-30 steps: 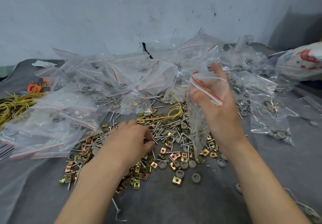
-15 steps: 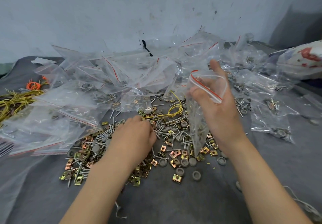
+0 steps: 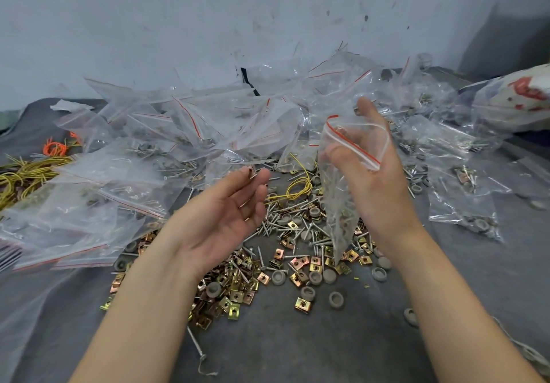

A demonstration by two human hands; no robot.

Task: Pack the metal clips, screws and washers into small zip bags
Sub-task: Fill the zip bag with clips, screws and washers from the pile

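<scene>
My right hand (image 3: 378, 186) holds a clear zip bag (image 3: 339, 204) upright over the pile, thumb inside its red-striped mouth and fingers behind it, keeping it open. My left hand (image 3: 220, 216) hovers just left of the bag, palm turned toward it, thumb against the fingers, pinching what looks like a small metal clip (image 3: 252, 171) at the fingertips. Below on the grey cloth (image 3: 297, 350) lie several brass-coloured clips (image 3: 238, 289), silver screws (image 3: 285, 225) and grey washers (image 3: 336, 299), all mixed.
A heap of clear zip bags (image 3: 178, 132) holding hardware spreads along the wall behind the pile and to the right (image 3: 464, 192). Yellow wire (image 3: 26, 174) and orange ties (image 3: 55, 147) lie far left. A white printed bag (image 3: 518, 100) sits far right. One loose screw (image 3: 196, 344) lies near me.
My left hand has lifted off the pile of clips and turned palm toward the bag. The right hand still holds the bag open in nearly the same place.
</scene>
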